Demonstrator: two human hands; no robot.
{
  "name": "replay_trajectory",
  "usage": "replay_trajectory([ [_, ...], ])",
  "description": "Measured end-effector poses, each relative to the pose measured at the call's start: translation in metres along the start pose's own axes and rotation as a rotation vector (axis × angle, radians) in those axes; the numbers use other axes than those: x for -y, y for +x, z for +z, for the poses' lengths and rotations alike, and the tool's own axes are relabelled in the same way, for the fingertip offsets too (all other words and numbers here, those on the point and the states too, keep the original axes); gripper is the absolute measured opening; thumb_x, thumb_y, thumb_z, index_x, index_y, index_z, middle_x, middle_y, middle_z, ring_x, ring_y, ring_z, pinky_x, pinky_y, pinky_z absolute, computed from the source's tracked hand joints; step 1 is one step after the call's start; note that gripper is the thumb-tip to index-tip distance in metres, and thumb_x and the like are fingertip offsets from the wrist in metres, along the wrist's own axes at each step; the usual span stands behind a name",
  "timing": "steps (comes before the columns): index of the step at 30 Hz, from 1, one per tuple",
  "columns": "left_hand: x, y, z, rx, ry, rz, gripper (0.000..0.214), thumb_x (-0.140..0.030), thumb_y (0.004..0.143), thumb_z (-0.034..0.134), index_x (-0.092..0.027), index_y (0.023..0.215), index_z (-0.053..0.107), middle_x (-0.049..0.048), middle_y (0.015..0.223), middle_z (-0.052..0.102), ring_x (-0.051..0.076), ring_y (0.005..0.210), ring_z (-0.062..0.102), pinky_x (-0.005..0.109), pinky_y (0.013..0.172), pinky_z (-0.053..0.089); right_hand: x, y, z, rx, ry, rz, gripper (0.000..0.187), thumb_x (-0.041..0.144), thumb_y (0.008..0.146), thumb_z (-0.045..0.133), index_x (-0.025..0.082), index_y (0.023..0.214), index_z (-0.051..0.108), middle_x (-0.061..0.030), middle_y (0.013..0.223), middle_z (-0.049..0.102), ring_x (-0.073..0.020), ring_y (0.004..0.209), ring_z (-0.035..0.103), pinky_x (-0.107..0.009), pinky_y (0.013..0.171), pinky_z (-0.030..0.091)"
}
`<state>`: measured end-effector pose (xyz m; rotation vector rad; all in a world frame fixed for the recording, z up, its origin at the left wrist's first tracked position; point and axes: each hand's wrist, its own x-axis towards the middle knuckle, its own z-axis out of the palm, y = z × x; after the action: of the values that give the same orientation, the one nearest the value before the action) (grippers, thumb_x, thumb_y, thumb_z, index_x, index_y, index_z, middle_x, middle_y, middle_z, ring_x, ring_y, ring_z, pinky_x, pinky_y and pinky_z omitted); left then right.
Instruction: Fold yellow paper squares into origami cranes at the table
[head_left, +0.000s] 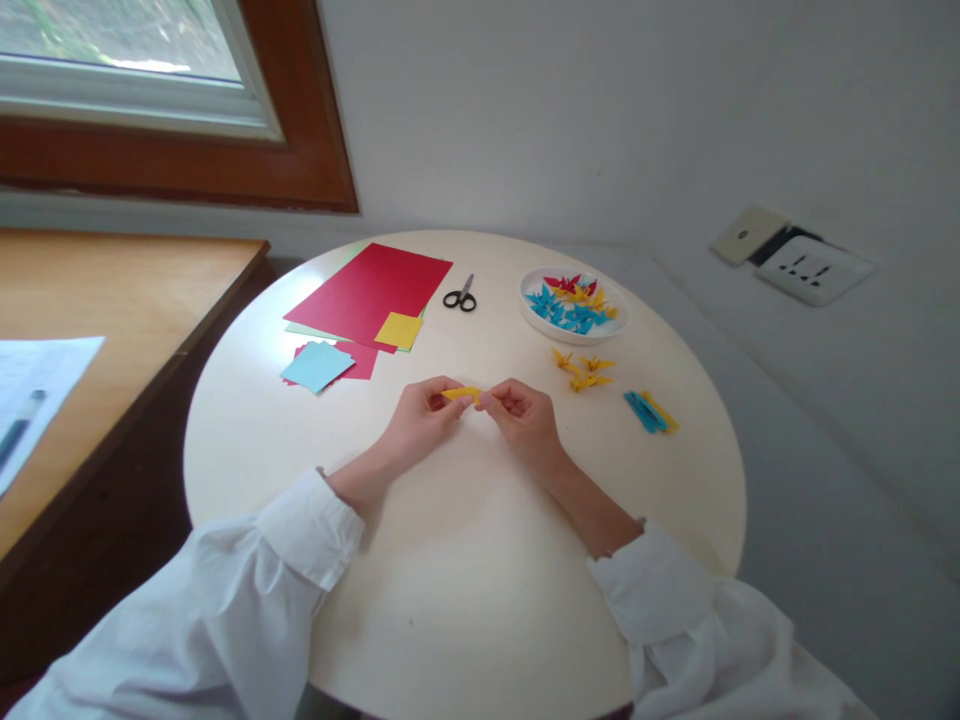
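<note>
A small folded piece of yellow paper [460, 394] is pinched between both hands above the middle of the round white table [465, 590]. My left hand [426, 420] grips its left part, thumb on the near side. At its right end, the fingertips of my right hand [525, 415] are closed on it. The fingers partly cover the paper, so its full shape is hidden. Several folded yellow paper cranes [583, 372] lie just beyond my right hand. Farther right rest narrow folded strips of blue paper [643, 411] and yellow paper [663, 408].
A white round dish [536, 325] holds red, yellow and blue paper cranes. Black-handled scissors [460, 296] lie at the back. Large red sheets [367, 290], a yellow square [399, 330] and light blue squares [319, 366] lie at left. Beyond stands a wooden desk [150, 280].
</note>
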<state>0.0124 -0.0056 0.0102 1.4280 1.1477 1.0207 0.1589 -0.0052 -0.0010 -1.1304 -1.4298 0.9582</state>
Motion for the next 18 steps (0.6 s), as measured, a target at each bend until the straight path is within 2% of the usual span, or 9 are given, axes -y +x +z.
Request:
replay_trajectory([
  [3,0.0024,0.0007,-0.0001,-0.006,-0.109,-0.005,0.021,-0.034,0.070,0.063,-0.015,0.078,0.064,0.0023,0.070,0.064,0.010,0.057,0.053,0.021,0.050,0.037,0.0016,-0.0001,-0.0012,-0.011,0.000,0.006,0.022,0.038,0.069,0.062,0.019,0.059,0.058,0.0005,0.057,0.061,-0.0122,0.054,0.053,-0.026,0.054,0.042],
  [8,0.0039,0.0024,0.0002,0.038,-0.306,-0.009,0.032,-0.028,0.064,0.069,-0.017,0.093,0.062,0.0038,0.082,0.066,0.013,0.071,0.059,0.024,0.064,0.045,0.0016,0.0001,-0.0011,-0.042,0.054,0.017,0.024,0.039,0.069,0.062,0.019,0.057,0.056,0.0007,0.056,0.061,-0.0124,0.055,0.054,-0.026,0.056,0.043],
  [12,0.0079,0.0025,0.0008,0.074,-0.266,-0.045,0.024,-0.029,0.066,0.067,-0.013,0.083,0.067,0.0062,0.079,0.066,0.016,0.073,0.058,0.026,0.064,0.044,0.0007,0.0005,-0.0003,-0.040,0.085,0.033,0.026,0.040,0.068,0.062,0.019,0.056,0.055,0.0014,0.053,0.060,-0.0117,0.053,0.052,-0.025,0.055,0.041],
  [18,0.0100,0.0027,-0.0002,0.077,-0.300,-0.042,0.016,-0.029,0.069,0.063,-0.014,0.073,0.065,0.0038,0.075,0.064,0.013,0.069,0.056,0.025,0.063,0.043,0.0002,-0.0004,-0.0002,0.009,0.025,0.048,0.026,0.041,0.069,0.062,0.018,0.057,0.058,0.0010,0.055,0.060,-0.0113,0.053,0.051,-0.025,0.054,0.039],
])
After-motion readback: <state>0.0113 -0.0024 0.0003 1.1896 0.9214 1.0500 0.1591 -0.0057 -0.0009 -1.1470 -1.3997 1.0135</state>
